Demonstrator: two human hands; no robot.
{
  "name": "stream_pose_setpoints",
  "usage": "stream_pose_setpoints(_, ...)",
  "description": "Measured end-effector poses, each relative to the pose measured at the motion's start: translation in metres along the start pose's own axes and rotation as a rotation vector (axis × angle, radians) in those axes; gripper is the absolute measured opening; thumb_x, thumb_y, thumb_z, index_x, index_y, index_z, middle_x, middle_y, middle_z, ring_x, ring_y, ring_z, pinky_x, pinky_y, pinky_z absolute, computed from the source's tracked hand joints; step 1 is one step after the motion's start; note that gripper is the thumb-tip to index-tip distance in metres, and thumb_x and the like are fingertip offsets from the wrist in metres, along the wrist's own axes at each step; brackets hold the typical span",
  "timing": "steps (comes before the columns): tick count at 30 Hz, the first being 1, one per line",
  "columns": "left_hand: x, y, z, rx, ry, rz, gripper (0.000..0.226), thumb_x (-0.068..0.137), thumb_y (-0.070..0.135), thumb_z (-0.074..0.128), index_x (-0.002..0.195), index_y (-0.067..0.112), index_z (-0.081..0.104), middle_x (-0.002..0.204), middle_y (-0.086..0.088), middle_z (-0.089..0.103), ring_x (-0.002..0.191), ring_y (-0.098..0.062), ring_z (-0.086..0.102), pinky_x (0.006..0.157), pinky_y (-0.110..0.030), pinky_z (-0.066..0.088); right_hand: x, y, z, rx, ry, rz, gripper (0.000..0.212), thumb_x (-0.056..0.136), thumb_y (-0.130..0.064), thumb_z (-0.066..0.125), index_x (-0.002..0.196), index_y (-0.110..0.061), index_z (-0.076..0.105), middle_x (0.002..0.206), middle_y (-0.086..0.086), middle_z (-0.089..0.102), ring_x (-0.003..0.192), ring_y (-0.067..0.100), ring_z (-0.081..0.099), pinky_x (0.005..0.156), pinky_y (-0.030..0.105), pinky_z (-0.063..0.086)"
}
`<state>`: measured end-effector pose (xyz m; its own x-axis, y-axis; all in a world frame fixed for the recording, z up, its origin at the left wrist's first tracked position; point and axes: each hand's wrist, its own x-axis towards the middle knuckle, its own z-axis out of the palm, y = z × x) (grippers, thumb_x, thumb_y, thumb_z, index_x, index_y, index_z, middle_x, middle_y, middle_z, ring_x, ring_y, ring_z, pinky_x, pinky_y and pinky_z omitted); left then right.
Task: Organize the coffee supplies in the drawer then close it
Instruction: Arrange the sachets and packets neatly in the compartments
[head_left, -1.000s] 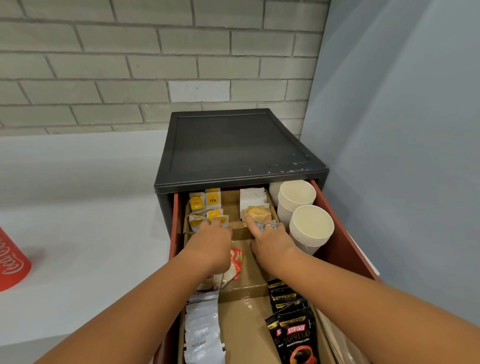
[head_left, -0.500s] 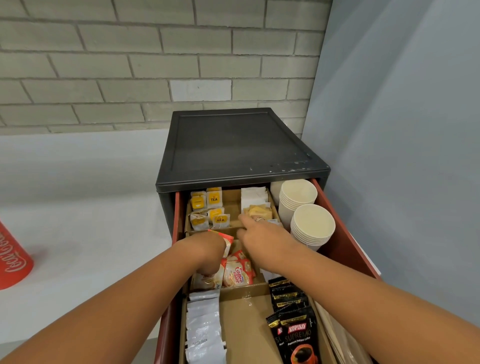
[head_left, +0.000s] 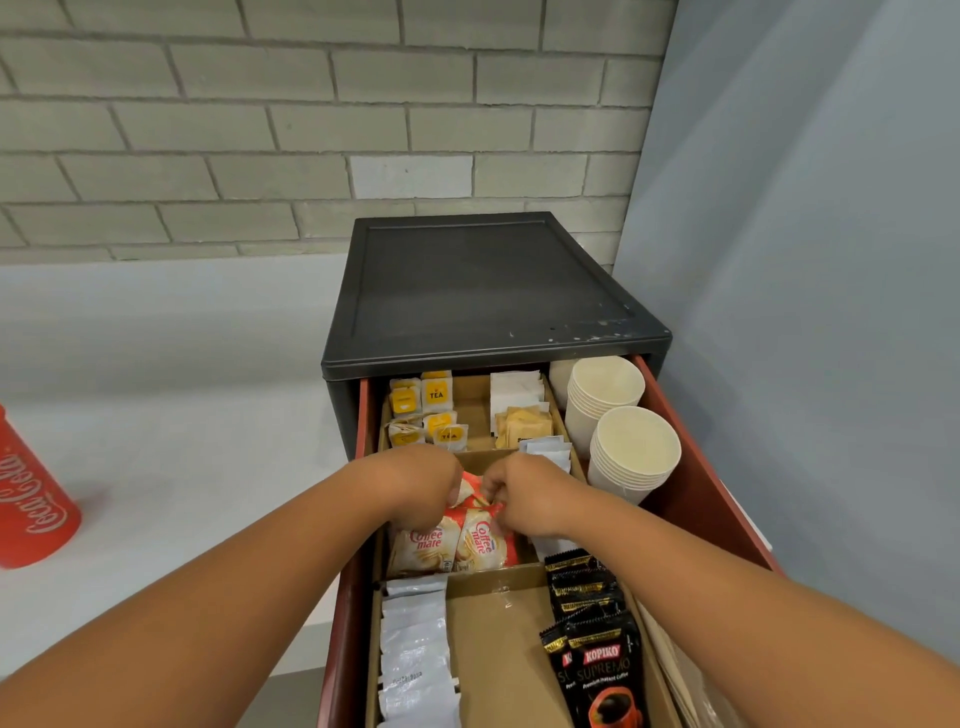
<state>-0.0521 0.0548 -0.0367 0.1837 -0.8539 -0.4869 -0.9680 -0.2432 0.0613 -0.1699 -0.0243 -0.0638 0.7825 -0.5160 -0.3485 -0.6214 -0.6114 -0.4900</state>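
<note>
The red drawer (head_left: 691, 467) stands pulled out of a black cabinet (head_left: 483, 291), with cardboard dividers inside. Both hands are in its middle compartment. My left hand (head_left: 415, 483) and my right hand (head_left: 524, 493) have curled fingers gripping the tops of the Coffee mate creamer sachets (head_left: 452, 540), which stand upright there. Yellow tea bags (head_left: 426, 410) fill the back left compartment, and tan sugar packets (head_left: 522, 426) lie to their right. Silver sachets (head_left: 415, 654) line the front left. Black Kopiko coffee sachets (head_left: 597, 644) lie front right. The fingertips are hidden behind the hands.
Two stacks of paper cups (head_left: 634, 457) stand along the drawer's right side. A red Coca-Cola container (head_left: 31, 499) sits on the white counter at far left. A brick wall runs behind, and a grey wall is close on the right.
Both hands drew back from the tea and sugar compartments to the middle one. They gathered the creamer sachets, which now stand upright side by side.
</note>
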Motion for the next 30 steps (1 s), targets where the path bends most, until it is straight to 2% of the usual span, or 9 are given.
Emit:
stream_pose_setpoints(3, -0.002, 0.000, -0.007, -0.063, 0.061, 0.013, 0.041, 0.080, 0.012, 0.070, 0.118, 0.019, 0.055, 0.115, -0.001, 0.056, 0.097, -0.016, 0.052, 0.063, -0.018, 0.039, 0.000, 0.000, -0.003, 0.062, 0.031, -0.043, 0.025, 0.081, -0.002, 0.067, 0.105, -0.009, 0.069, 0.102, 0.003, 0.066, 0.084, 0.011, 0.051, 0.072, 0.021, 0.042)
stream_pose_setpoints(6, -0.002, -0.002, -0.009, -0.124, 0.095, 0.023, 0.038, 0.078, 0.015, 0.073, 0.112, 0.020, 0.058, 0.097, 0.004, 0.053, 0.087, -0.012, 0.049, 0.055, -0.016, 0.034, 0.000, 0.000, -0.004, 0.139, 0.047, -0.066, 0.023, 0.083, 0.000, 0.064, 0.104, -0.008, 0.070, 0.072, -0.009, 0.055, 0.064, 0.002, 0.046, 0.059, 0.016, 0.040)
stream_pose_setpoints(8, -0.003, -0.003, -0.008, -0.155, 0.104, 0.019, 0.036, 0.077, 0.016, 0.074, 0.109, 0.019, 0.059, 0.089, 0.006, 0.052, 0.083, -0.012, 0.050, 0.055, -0.016, 0.036, -0.001, 0.000, -0.003, 0.204, 0.046, -0.065, 0.019, 0.084, 0.000, 0.063, 0.101, -0.007, 0.069, 0.067, -0.010, 0.053, 0.061, 0.000, 0.047, 0.058, 0.013, 0.040)
stream_pose_setpoints(13, -0.003, -0.001, -0.002, -0.173, 0.106, 0.005, 0.036, 0.074, 0.015, 0.077, 0.107, 0.016, 0.061, 0.077, 0.008, 0.053, 0.079, -0.013, 0.052, 0.058, -0.017, 0.040, -0.001, 0.001, 0.005, 0.236, 0.048, -0.018, 0.020, 0.088, -0.013, 0.062, 0.071, -0.023, 0.056, 0.078, -0.004, 0.059, 0.073, 0.008, 0.053, 0.069, 0.025, 0.047)
stream_pose_setpoints(15, -0.003, -0.001, -0.001, -0.176, 0.097, -0.001, 0.035, 0.075, 0.014, 0.076, 0.106, 0.016, 0.061, 0.091, 0.003, 0.057, 0.086, -0.014, 0.052, 0.063, -0.018, 0.042, -0.005, 0.002, 0.004, 0.254, -0.024, 0.006, 0.011, 0.090, -0.009, 0.057, 0.087, -0.017, 0.064, 0.096, 0.005, 0.064, 0.090, 0.016, 0.057, 0.082, 0.032, 0.050)
stream_pose_setpoints(19, -0.004, 0.000, 0.000, -0.186, 0.092, 0.009, 0.035, 0.077, 0.012, 0.074, 0.108, 0.018, 0.059, 0.094, 0.004, 0.052, 0.087, -0.013, 0.050, 0.060, -0.018, 0.039, -0.010, 0.008, 0.005, 0.276, -0.113, 0.028, 0.028, 0.089, 0.002, 0.052, 0.114, -0.005, 0.065, 0.117, 0.014, 0.065, 0.111, 0.026, 0.059, 0.097, 0.037, 0.049)
stream_pose_setpoints(24, -0.007, 0.002, 0.000, -0.175, 0.096, 0.045, 0.025, 0.080, 0.014, 0.071, 0.103, 0.018, 0.064, 0.092, 0.005, 0.054, 0.086, -0.013, 0.051, 0.065, -0.019, 0.039, -0.007, 0.005, 0.009, 0.533, -0.057, 0.075, 0.022, 0.090, -0.014, 0.060, 0.109, -0.005, 0.069, 0.103, 0.009, 0.066, 0.092, 0.013, 0.059, 0.075, 0.020, 0.052)
stream_pose_setpoints(28, -0.017, 0.003, 0.000, -0.037, 0.112, 0.060, 0.011, 0.084, 0.012, 0.064, 0.094, 0.012, 0.067, 0.087, -0.001, 0.059, 0.082, -0.014, 0.054, 0.067, -0.021, 0.041, -0.007, 0.000, 0.009, 0.502, 0.004, 0.052, 0.020, 0.091, -0.012, 0.058, 0.105, -0.005, 0.070, 0.109, 0.011, 0.068, 0.096, 0.015, 0.061, 0.082, 0.025, 0.053)
stream_pose_setpoints(30, -0.022, 0.005, 0.001, 0.054, 0.126, 0.049, 0.016, 0.086, 0.012, 0.061, 0.100, 0.011, 0.067, 0.096, -0.004, 0.064, 0.087, -0.015, 0.058, 0.072, -0.022, 0.045, -0.004, 0.002, 0.006, 0.421, 0.089, 0.058, 0.019, 0.090, -0.005, 0.058, 0.101, -0.007, 0.073, 0.093, 0.004, 0.069, 0.085, 0.011, 0.061, 0.083, 0.024, 0.053)
